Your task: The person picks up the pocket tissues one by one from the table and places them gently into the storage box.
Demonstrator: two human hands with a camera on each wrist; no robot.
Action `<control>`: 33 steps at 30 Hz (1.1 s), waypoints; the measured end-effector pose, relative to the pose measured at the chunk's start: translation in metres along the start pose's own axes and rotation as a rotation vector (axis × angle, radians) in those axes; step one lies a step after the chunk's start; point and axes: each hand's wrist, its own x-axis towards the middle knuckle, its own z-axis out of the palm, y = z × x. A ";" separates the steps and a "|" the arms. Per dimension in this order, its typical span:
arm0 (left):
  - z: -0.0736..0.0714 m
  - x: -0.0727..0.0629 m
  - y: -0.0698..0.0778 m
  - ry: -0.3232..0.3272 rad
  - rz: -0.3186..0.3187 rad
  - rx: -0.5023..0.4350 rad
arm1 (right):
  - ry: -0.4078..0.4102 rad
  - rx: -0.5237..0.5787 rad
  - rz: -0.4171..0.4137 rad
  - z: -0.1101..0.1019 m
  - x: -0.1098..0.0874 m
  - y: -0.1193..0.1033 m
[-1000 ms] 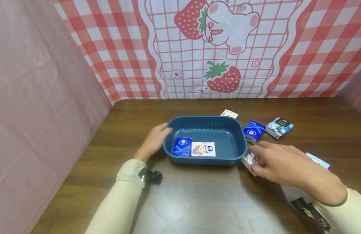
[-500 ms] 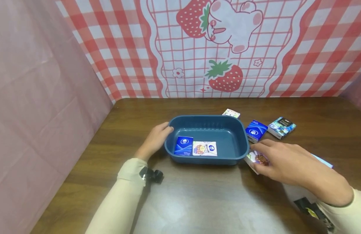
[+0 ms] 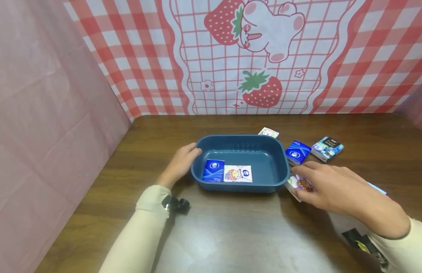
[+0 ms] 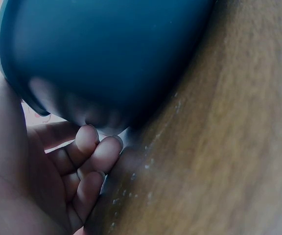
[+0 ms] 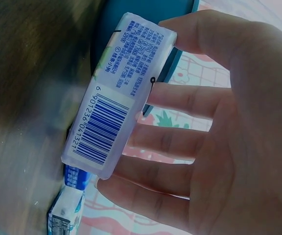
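A dark blue plastic basin (image 3: 245, 187) stands mid-table. On its floor lie a blue tissue pack (image 3: 213, 171) and a white cartoon-printed tissue pack (image 3: 239, 174). My left hand (image 3: 179, 163) holds the basin's left end, the thumb at the rim and the other fingers curled against the outer wall in the left wrist view. Beside the basin's right end, my right hand (image 3: 337, 189) grips another white printed tissue pack (image 3: 304, 184) between thumb and fingertips. In the right wrist view, that tissue pack's (image 5: 114, 93) side with text and a barcode faces the camera.
Behind the basin a white pack (image 3: 269, 132) is partly hidden. To the right lie a blue pack (image 3: 298, 152) and a blue-green patterned pack (image 3: 327, 148). A light-blue pack (image 3: 377, 187) shows only its edge past the right hand. A checked cloth (image 3: 156, 57) hangs behind the table.
The right hand has shifted slightly with its fingers still at the tissue pack, and covers more of the light-blue pack. The left hand and basin stay put.
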 end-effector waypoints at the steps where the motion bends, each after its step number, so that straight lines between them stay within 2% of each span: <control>1: 0.000 0.000 0.000 0.001 0.002 0.001 | 0.001 -0.001 0.001 0.000 0.000 0.000; 16: 0.000 0.000 -0.001 -0.002 0.010 0.005 | -0.053 0.011 0.060 -0.006 0.000 0.004; 24: -0.001 -0.002 0.001 0.004 0.014 0.005 | -0.009 -0.031 0.081 -0.007 -0.002 0.005; 33: -0.001 -0.002 0.002 -0.001 0.022 0.007 | -0.034 -0.029 0.114 -0.009 -0.001 0.009</control>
